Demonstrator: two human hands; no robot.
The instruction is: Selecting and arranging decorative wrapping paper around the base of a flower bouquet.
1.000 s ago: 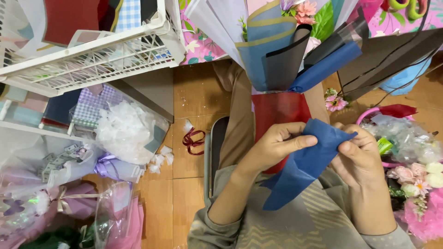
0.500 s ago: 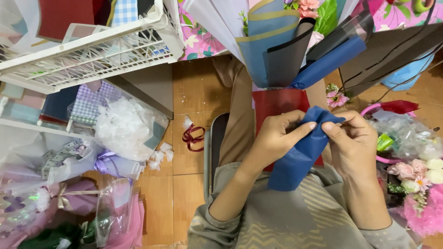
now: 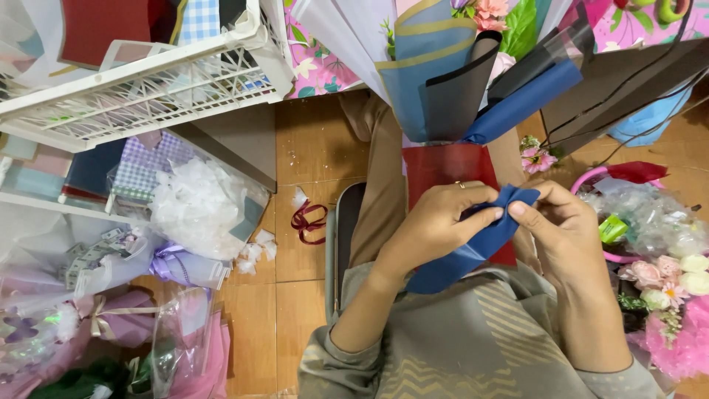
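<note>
Both hands have bunched the blue wrapping paper [image 3: 473, 244] tighter; left hand [image 3: 436, 225] and right hand [image 3: 565, 229] pinch its top fold above the lap; light, soft, creasable; best gripped at edges.

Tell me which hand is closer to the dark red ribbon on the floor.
Left. The left hand pinches the blue paper just right of the ribbon in the picture; the right hand grips the same paper farther away, beyond the left.

Blue paper [image 3: 473, 247], red sheet [image 3: 443, 166], white crate [image 3: 148, 81]
</note>
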